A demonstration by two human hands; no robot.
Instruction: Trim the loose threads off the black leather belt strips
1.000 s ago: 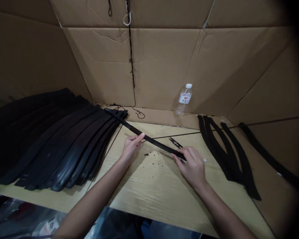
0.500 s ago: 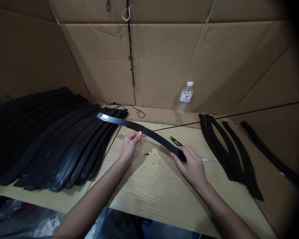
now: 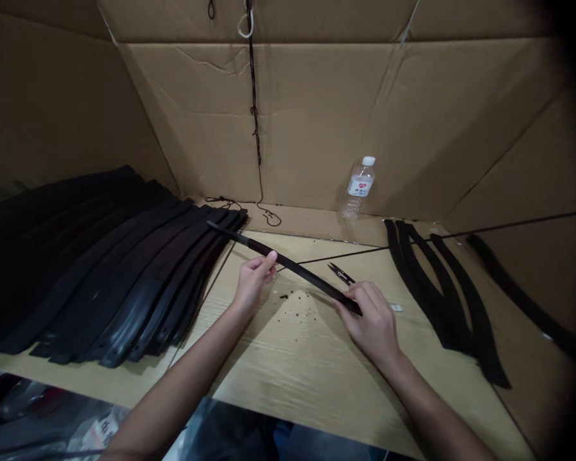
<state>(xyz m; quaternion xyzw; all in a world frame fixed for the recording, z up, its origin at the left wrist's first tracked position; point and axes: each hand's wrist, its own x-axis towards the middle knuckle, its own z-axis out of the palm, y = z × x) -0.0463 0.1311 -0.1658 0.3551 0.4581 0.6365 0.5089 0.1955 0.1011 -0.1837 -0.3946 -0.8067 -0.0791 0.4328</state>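
Note:
A long, narrow black strip (image 3: 307,274), slightly curved, is held above the table and turned nearly edge-on to me. My left hand (image 3: 255,280) pinches it near its middle, thumb on top. Its right end sits in my right hand (image 3: 367,314), between thumb and fingers. A thin dark cord (image 3: 343,256) runs from near my left hand across to the right edge of view. Small black thread snips (image 3: 340,274) lie on the table just behind my right hand, partly hidden by it.
Many black strips (image 3: 96,269) lie overlapped on the left. Several more curved black strips (image 3: 436,282) lie at right. A clear plastic bottle (image 3: 360,186) stands at the cardboard wall (image 3: 317,115). Dark crumbs (image 3: 297,307) dot the wooden table (image 3: 288,378). Black cord (image 3: 254,109) hangs at the back.
The strip has been rolled from showing its broad face to nearly edge-on, and its left end sits slightly further right. Both hands keep their hold, almost in place.

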